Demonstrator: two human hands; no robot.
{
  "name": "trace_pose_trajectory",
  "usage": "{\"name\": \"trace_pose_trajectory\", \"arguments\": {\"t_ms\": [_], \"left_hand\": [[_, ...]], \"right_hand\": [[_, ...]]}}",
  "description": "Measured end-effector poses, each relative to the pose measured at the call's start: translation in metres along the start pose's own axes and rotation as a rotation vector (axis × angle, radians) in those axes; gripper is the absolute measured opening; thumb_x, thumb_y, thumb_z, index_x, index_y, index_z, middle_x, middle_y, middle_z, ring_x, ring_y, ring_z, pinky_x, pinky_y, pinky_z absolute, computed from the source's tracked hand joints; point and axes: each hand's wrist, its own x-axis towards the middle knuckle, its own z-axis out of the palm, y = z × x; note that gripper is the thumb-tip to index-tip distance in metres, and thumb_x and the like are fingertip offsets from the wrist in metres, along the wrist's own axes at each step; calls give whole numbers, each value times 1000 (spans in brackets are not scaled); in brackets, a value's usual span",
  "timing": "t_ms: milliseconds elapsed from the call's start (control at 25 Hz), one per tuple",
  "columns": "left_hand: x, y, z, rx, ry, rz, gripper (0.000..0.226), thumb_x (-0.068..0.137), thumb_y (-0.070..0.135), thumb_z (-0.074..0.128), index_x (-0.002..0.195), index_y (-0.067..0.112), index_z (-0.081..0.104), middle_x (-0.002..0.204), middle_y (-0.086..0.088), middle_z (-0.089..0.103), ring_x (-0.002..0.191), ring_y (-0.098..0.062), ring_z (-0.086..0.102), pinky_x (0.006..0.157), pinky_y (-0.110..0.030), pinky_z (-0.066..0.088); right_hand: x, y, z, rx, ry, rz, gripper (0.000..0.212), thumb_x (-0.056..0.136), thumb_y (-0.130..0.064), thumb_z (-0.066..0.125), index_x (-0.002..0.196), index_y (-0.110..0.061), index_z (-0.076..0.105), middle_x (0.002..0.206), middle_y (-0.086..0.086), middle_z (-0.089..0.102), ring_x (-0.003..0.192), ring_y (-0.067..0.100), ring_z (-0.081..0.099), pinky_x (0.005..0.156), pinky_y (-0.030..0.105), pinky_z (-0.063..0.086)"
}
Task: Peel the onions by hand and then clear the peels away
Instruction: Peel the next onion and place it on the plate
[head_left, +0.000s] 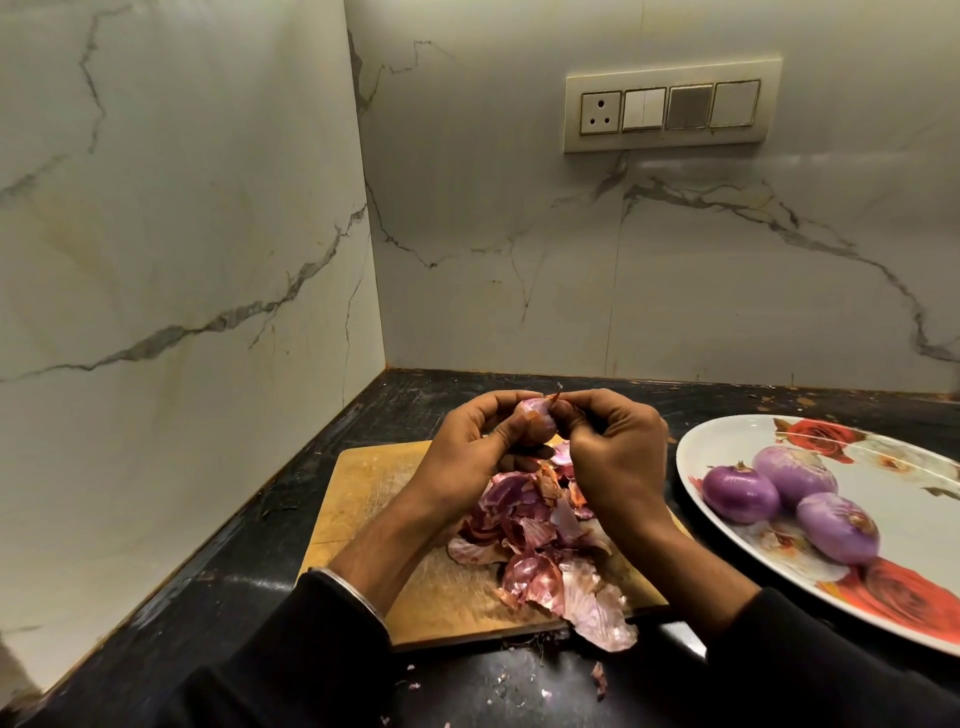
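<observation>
The left hand (467, 447) cupped the onion (535, 421) from the left, fingers curled over its top and the thumb pressed across its near face, holding it above the far end of the cutting board (363, 499). The onion sat between the two hands, its tip pointing up and away, and a dry scrap of skin (555, 397) stood up from that tip. The right hand (615, 457) closed in from the right, its fingertips pinching at that scrap, so it was the nearer one to do the stripping; the pull would probably run from the tip down toward the base. Under both wrists lay the heap of peels (540, 551), spilling off the board's near edge onto the bench (218, 587). Further right, three peeled onions (795, 506) rested on the floral plate (727, 431).
</observation>
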Motion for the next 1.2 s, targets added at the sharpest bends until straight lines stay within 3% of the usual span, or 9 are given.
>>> {"name": "trace_pose_trajectory", "arguments": {"t_ms": [160, 320, 480, 680, 1040, 1200], "left_hand": [[0, 2, 0, 1, -13, 1, 28, 98, 12, 56, 125, 12, 63, 109, -11, 73, 91, -27, 74, 76, -32, 61], [3, 3, -1, -72, 54, 15, 26, 98, 11, 55, 124, 11, 57, 108, -8, 72, 94, -24, 73, 73, -29, 60], [3, 1, 1, 75, 89, 51, 36, 91, 9, 66, 126, 10, 57, 113, -5, 65, 96, -17, 71, 74, -26, 59], [3, 1, -2, -13, 124, 24, 34, 90, 9, 67, 123, 11, 59, 116, -13, 65, 93, -21, 72, 72, -25, 59], [2, 6, -6, -207, 60, -37, 43, 75, 21, 69, 117, 12, 64, 104, -14, 73, 91, -23, 73, 72, -25, 59], [2, 5, -4, -200, 94, -32, 40, 77, 16, 72, 115, 12, 64, 113, -16, 69, 95, -26, 73, 72, -28, 61]], "right_hand": [[0, -1, 0, -18, 53, -31, 24, 85, 6, 66, 91, -15, 76, 78, -10, 70, 79, 2, 68, 68, 15, 56], [-1, 0, 2, 84, -5, 29, 18, 90, -2, 67, 101, -12, 76, 88, -3, 75, 82, 5, 71, 72, 21, 59], [0, 0, 3, 131, -96, 43, 18, 91, -8, 67, 108, -12, 74, 93, -3, 75, 86, 6, 72, 75, 24, 60], [3, 3, 2, 108, -176, 0, 21, 92, -9, 66, 112, -10, 73, 98, 1, 75, 92, 11, 72, 80, 34, 61], [4, 1, -1, 61, -170, -119, 18, 92, -8, 66, 108, -9, 73, 94, 2, 74, 88, 10, 71, 76, 32, 61], [8, 4, -1, 112, -209, -17, 20, 93, -8, 65, 111, -9, 73, 98, 2, 75, 92, 12, 72, 80, 36, 61]]}}
